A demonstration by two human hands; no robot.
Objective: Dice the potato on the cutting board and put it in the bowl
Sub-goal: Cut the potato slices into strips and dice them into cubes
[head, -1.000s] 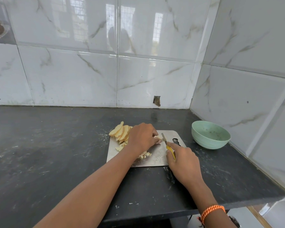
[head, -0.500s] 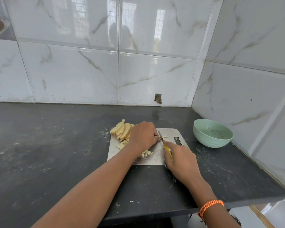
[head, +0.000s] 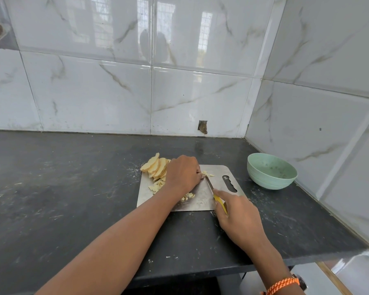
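Since a second ago my right hand has slid the knife back toward me, so the blade tip now sits just beside my left knuckles instead of farther out over the board; my left hand has barely shifted.

I curl my left fingers down over the potato piece I am dicing, which is hidden beneath them, pinning it flat and tucking the fingertips away from the edge. My right hand wraps the yellow handle with the forefinger laid along the top, which steadies the blade for short chops.

On the steel cutting board, the uncut potato slices are fanned at the far left corner, partly overhanging onto the countertop, just behind my left hand, ready to feed in. Diced bits lie by the near edge under my left wrist, with more at the left edge and a few beyond the blade tip.

By the countertop's right edge, the green bowl stands apart from the board and within reach of my knife hand; I see no potato in it yet, so I judge the dicing is less than half done.
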